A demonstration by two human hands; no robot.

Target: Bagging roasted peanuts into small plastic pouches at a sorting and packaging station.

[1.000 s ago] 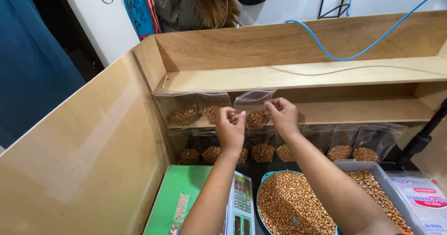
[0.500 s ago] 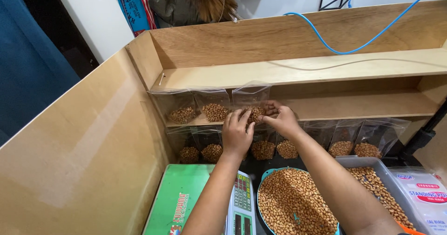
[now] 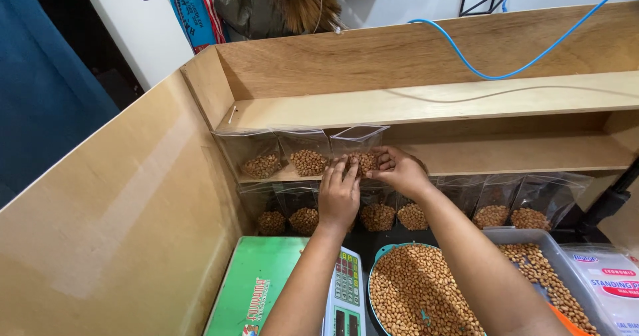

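Both hands rest on a clear plastic bag of peanuts [image 3: 359, 151] that stands on the middle wooden shelf [image 3: 506, 156]. My left hand [image 3: 339, 193] touches the bag's front from below. My right hand [image 3: 398, 169] grips its right side. Two more filled bags [image 3: 309, 155] stand upright to its left on the same shelf. Below, a row of several filled bags [image 3: 492, 206] lines the lower level.
A green digital scale [image 3: 266, 289] lies under my left forearm. A round blue bowl of peanuts [image 3: 413, 296] and a grey tray of peanuts [image 3: 539, 263] sit to the right. A blue cable [image 3: 492, 76] hangs over the top shelf. A plywood wall [image 3: 120, 223] closes the left side.
The bag came down from mid-air onto the middle shelf beside the two others. Both hands followed it down and now press against it.
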